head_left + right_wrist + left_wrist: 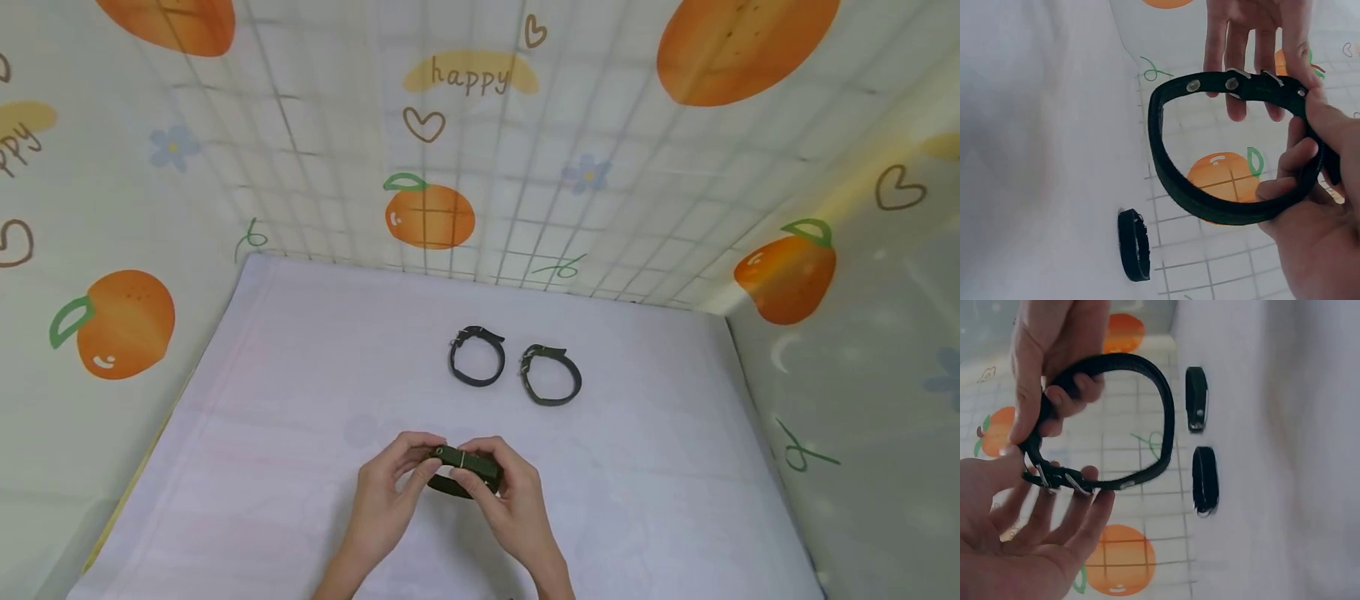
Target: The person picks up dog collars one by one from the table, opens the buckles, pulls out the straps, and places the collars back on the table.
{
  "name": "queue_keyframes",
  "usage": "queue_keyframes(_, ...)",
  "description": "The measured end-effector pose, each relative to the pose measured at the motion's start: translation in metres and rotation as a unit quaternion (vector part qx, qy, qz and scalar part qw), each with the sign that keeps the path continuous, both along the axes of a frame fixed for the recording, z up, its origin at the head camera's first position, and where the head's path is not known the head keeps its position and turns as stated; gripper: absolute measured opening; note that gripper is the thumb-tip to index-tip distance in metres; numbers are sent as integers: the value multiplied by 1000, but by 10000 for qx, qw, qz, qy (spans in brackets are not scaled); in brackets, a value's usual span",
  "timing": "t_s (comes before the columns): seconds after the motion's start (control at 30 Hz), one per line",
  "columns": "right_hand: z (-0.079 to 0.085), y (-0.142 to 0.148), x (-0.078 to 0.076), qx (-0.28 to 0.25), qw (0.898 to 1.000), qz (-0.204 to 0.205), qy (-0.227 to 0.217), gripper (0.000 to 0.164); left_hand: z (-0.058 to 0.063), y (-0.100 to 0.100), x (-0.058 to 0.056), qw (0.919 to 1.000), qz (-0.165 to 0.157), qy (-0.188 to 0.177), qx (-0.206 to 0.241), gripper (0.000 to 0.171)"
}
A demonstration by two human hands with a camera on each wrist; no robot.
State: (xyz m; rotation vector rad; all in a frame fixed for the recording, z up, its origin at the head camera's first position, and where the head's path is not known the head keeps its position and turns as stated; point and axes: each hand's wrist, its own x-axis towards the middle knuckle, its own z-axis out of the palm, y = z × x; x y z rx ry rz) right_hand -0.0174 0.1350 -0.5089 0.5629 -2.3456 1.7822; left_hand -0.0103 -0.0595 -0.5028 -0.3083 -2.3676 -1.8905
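A dark green buckled collar [461, 458], closed into a loop, is held off the table between both hands. My left hand [382, 504] pinches it at the buckle end, with the fingers behind the metal buckle [1047, 478] in the left wrist view. My right hand [517, 500] grips the strap beside the buckle, its fingers curled inside the loop and the thumb near the strap end. Metal rivets [1193, 85] show on the band in the right wrist view. Beyond the hands, a black collar [478, 382] and a dark green collar [551, 402] lie buckled in loops.
The white table [300, 350] is enclosed on three sides by a printed curtain [315, 125] with oranges, hearts and lettering. Behind the curtain at the back, a wire grid shows through. The table's left edge [161, 429] has a yellow border.
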Motion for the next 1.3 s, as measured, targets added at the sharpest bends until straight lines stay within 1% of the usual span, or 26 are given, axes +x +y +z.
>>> queue_keyframes(0.1,3,2,2,257,9996,90,118,23,1,0,2,9970,-81,492,-595,33)
queue_keyframes(0.13,4,3,2,308,9993,134,143,24,2,-1,2,9956,-83,620,-695,34)
queue_keyframes(0.2,6,5,3,318,9991,244,148,25,3,0,2,9938,3,841,-726,31)
queue_keyframes(0.23,6,5,3,313,9990,277,148,25,4,0,2,9941,31,853,-676,29)
queue_keyframes(0.3,7,5,3,248,9991,297,175,25,4,0,1,9962,85,754,-431,26)
queue_keyframes(0.37,6,5,3,154,9994,250,174,26,3,0,1,9987,96,488,-67,22)
queue_keyframes(0.4,5,5,3,99,9996,210,186,26,3,-1,1,9995,80,274,166,20)
queue_keyframes(0.47,4,4,2,10,9998,105,185,26,1,-1,0,9975,46,-157,690,18)
queue_keyframes(0.53,3,3,2,-33,9999,10,163,25,0,-2,0,9931,-48,-465,1075,17)
queue_keyframes(0.57,3,2,2,-41,9999,-10,164,25,-1,-2,0,9915,-139,-526,1179,17)
queue_keyframes(0.6,3,2,2,-30,9999,-30,161,25,-2,-2,0,9913,-233,-537,1182,18)
queue_keyframes(0.67,3,2,2,0,9999,-35,148,25,-3,-2,0,9934,-420,-364,1004,20)
queue_keyframes(0.77,4,4,3,90,9998,41,177,26,-5,-2,0,9966,-628,87,531,26)
queue_keyframes(0.87,4,5,4,152,9996,121,197,26,-5,-1,0,9970,-584,395,309,29)
queue_keyframes(0.93,4,5,5,156,9995,171,218,27,-6,-1,0,9965,-498,578,350,27)
queue_keyframes(0.97,4,5,5,133,9995,190,212,27,-5,-1,0,9964,-433,597,412,26)
queue_keyframes(1.03,4,4,4,12,9995,227,211,27,-4,-1,0,9962,-308,472,671,24)
queue_keyframes(1.07,4,4,4,-73,9995,225,211,28,-4,-1,0,9953,-275,331,864,22)
queue_keyframes(1.1,4,3,4,-153,9995,198,192,28,-3,-1,0,9930,-285,106,1140,21)
queue_keyframes(1.13,4,3,4,-239,9994,180,175,28,-2,-2,0,9895,-301,-140,1410,21)
queue_keyframes(1.2,4,3,4,-389,9990,151,139,29,-1,-3,0,9799,-346,-577,1880,21)
queue_keyframes(1.23,4,3,4,-432,9989,134,133,29,-1,-4,0,9755,-385,-709,2045,21)
queue_keyframes(1.3,4,3,4,-482,9987,100,120,29,0,-4,0,9684,-468,-857,2293,22)
